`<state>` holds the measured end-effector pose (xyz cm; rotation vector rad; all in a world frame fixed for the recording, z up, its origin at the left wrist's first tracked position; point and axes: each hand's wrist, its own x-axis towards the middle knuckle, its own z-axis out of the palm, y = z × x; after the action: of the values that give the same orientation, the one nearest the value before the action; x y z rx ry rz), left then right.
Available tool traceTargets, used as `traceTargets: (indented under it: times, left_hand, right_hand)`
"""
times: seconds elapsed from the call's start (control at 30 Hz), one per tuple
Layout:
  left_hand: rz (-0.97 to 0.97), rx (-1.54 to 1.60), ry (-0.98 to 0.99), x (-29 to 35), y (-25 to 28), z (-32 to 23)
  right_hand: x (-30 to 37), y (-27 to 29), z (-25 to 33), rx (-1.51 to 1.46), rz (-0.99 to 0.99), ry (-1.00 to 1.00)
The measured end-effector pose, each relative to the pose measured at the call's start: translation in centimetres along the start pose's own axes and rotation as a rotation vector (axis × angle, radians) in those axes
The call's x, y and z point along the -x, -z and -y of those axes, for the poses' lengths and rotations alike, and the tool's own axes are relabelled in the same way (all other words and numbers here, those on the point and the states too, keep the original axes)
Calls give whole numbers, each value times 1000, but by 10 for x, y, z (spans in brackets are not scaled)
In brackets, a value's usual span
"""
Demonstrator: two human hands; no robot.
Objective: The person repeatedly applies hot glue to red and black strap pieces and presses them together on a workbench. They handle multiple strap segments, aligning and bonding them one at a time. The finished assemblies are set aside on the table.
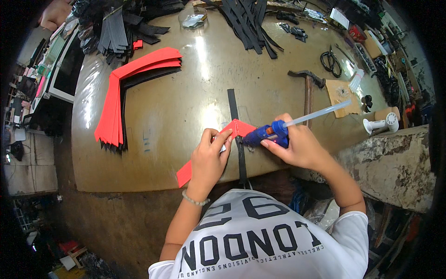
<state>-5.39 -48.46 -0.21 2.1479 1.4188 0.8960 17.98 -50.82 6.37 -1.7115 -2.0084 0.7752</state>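
My left hand (208, 153) has its thumb and fingers closed on a bent red strip (185, 174), whose stitched corner points away from me. A small white bit shows beneath those fingers. In my right hand (302, 145) is a blue glue gun (265, 135), its tip down beside the red strip's corner; whether they touch I cannot tell. A long translucent glue stick (320, 113) juts from its back end. Under the red corner runs a narrow black strip (233, 103), continuing toward the table's near edge.
A fanned stack of bent red strips (111, 109), black underneath, lies on the left. Black straps (246, 23) and a clear tub (193, 19) sit at the back. Rightward are a hammer (309, 97), scissors (330, 63), a tan board (339, 93) and a white spool (382, 123).
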Motion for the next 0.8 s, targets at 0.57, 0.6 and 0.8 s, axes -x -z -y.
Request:
traceTargets:
  times: [0.57,0.6,0.8]
  left_hand:
    - [-46,1779,767,-15,27,3]
    - [-5,1724,704,-15,25,-3]
    - [37,1603,585,-12,6,-27]
  right_hand:
    - [68,74,-94,488,-634,-982]
    - [61,57,-65,287,-772,-758]
    - [-5,-72,49,-742,-165,92]
